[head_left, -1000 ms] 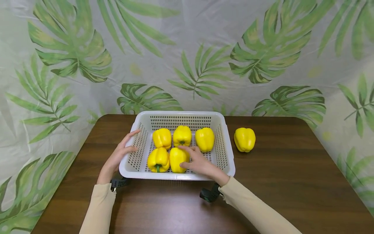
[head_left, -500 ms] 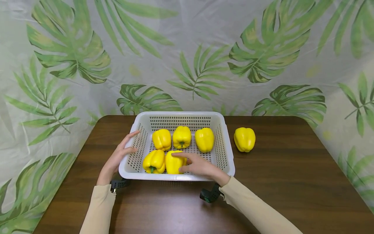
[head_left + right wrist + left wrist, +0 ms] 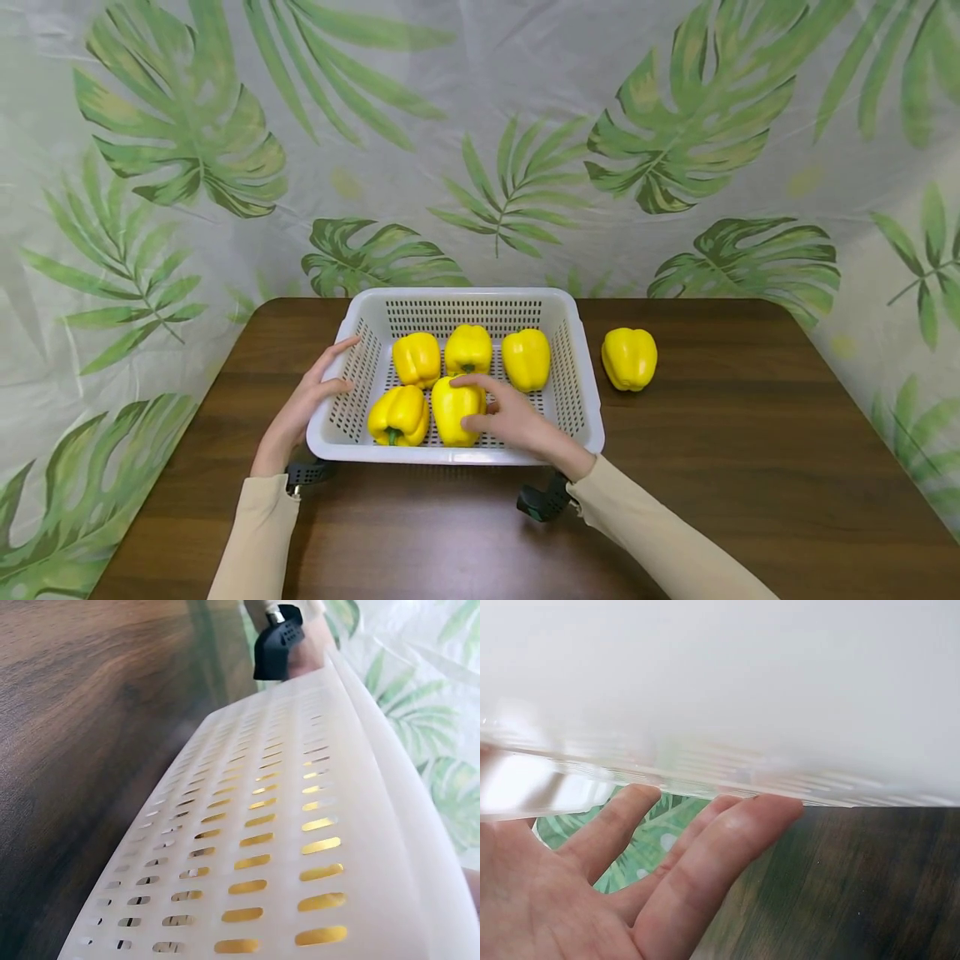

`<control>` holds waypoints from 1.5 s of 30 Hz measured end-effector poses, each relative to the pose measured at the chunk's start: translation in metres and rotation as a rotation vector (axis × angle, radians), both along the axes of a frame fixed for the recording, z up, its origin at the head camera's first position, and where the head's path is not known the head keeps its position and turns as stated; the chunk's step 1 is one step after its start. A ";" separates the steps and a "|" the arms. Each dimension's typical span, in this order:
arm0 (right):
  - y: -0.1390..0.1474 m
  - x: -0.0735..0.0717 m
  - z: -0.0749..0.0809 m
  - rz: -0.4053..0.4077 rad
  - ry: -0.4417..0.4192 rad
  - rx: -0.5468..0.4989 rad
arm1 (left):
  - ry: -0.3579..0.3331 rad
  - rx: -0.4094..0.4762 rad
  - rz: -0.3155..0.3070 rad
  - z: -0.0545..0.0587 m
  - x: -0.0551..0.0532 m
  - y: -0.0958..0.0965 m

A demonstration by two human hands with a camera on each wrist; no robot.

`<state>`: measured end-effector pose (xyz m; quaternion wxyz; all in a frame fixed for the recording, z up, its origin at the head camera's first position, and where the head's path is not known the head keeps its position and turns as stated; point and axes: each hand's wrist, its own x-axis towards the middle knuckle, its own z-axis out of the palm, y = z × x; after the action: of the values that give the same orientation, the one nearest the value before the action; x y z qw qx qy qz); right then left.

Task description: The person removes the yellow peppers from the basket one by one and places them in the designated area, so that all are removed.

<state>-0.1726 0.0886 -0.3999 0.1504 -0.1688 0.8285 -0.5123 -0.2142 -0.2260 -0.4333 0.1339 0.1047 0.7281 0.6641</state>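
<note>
A white plastic basket point(image 3: 450, 455) with slotted walls holds several yellow bell peppers. My right hand point(image 3: 517, 418) reaches over its front rim and holds the front middle bell pepper point(image 3: 453, 410) between thumb and fingers. Left of that lies another bell pepper point(image 3: 397, 415), its green stem facing me. Along the back are a left pepper point(image 3: 417, 360), a middle pepper point(image 3: 468, 348) and a right pepper point(image 3: 526, 360). My left hand point(image 3: 300, 404) holds the basket's left rim; in the left wrist view several fingers point(image 3: 705, 877) touch the outer wall from below.
One more yellow bell pepper point(image 3: 629, 359) lies on the dark wooden table point(image 3: 720, 467), right of the basket. A leaf-patterned cloth point(image 3: 510, 167) hangs behind the table. The right wrist view mostly shows the basket's slotted outer wall point(image 3: 247, 840).
The front left pepper has shifted a little left and towards me. The pepper in my right hand moved left, then back to the right, leaving a small gap. My left hand stays put.
</note>
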 end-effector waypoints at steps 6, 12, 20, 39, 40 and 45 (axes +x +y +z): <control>0.002 0.001 0.001 -0.058 0.017 -0.036 | -0.005 -0.004 0.004 0.000 0.000 0.000; 0.003 0.002 0.004 -0.106 -0.030 -0.062 | 0.006 0.010 -0.006 -0.001 0.000 0.000; 0.006 0.002 0.008 -0.124 -0.037 -0.125 | 0.013 0.010 -0.005 -0.001 0.000 0.000; 0.026 0.008 0.015 -0.091 -0.075 -0.248 | -0.009 0.040 -0.003 0.000 -0.001 0.001; 0.028 0.008 0.015 -0.089 -0.073 -0.251 | -0.009 0.038 -0.003 0.000 0.000 0.001; 0.034 0.010 0.017 -0.081 -0.077 -0.288 | -0.009 0.033 -0.001 0.000 0.000 0.001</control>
<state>-0.1629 0.1221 -0.3834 0.1355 -0.1355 0.7464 -0.6373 -0.2137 -0.2248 -0.4329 0.1357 0.1043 0.7163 0.6765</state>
